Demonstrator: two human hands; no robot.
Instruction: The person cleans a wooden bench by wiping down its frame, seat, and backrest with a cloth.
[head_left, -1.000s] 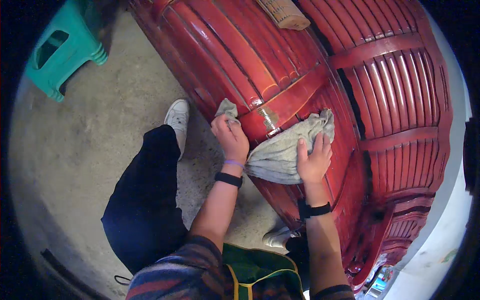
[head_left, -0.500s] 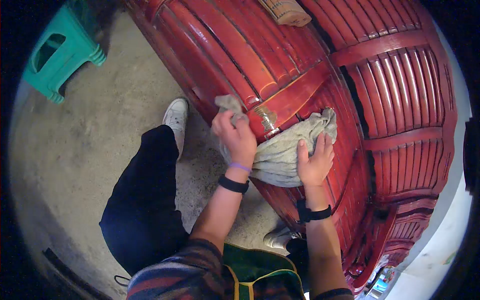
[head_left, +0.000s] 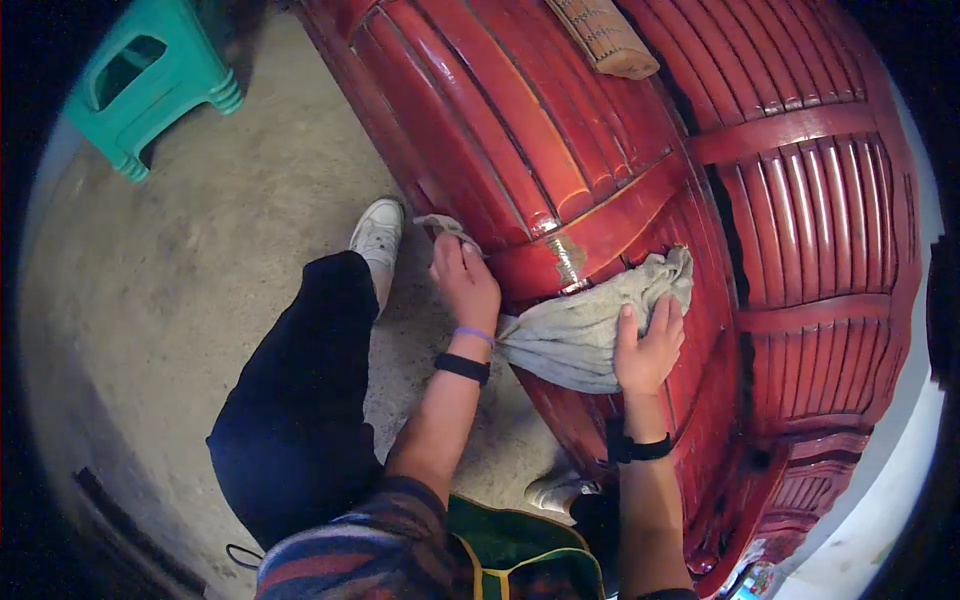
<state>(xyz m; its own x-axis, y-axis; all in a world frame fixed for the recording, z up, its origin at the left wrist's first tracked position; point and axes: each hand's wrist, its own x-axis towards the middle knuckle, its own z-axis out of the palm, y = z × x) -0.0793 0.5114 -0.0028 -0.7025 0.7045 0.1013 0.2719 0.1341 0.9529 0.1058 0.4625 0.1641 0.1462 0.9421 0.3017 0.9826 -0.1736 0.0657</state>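
Observation:
A grey cloth point(head_left: 585, 335) lies across the slatted seat of a red wooden bench point(head_left: 480, 120), bunched towards its left end. My left hand point(head_left: 466, 288) is closed around that left end, at the seat's front edge, and a loose tip of cloth sticks out past the fingers. Flat on the cloth's right part rests my right hand point(head_left: 652, 345), its thumb and fingers stretched out. Beside the cloth, a pale worn patch point(head_left: 567, 258) shows on the bench's cross rail.
A woven block-like object point(head_left: 605, 40) lies farther up the seat. The slatted backrest point(head_left: 815, 205) rises along the right. On the concrete floor point(head_left: 230, 240) stands a green plastic stool point(head_left: 150, 85), upper left. My white shoe point(head_left: 378, 232) is close to the bench's front.
My left hand has drawn its end of the cloth left, out past the seat's front edge. My right hand stays flat on the cloth. The view has shifted slightly.

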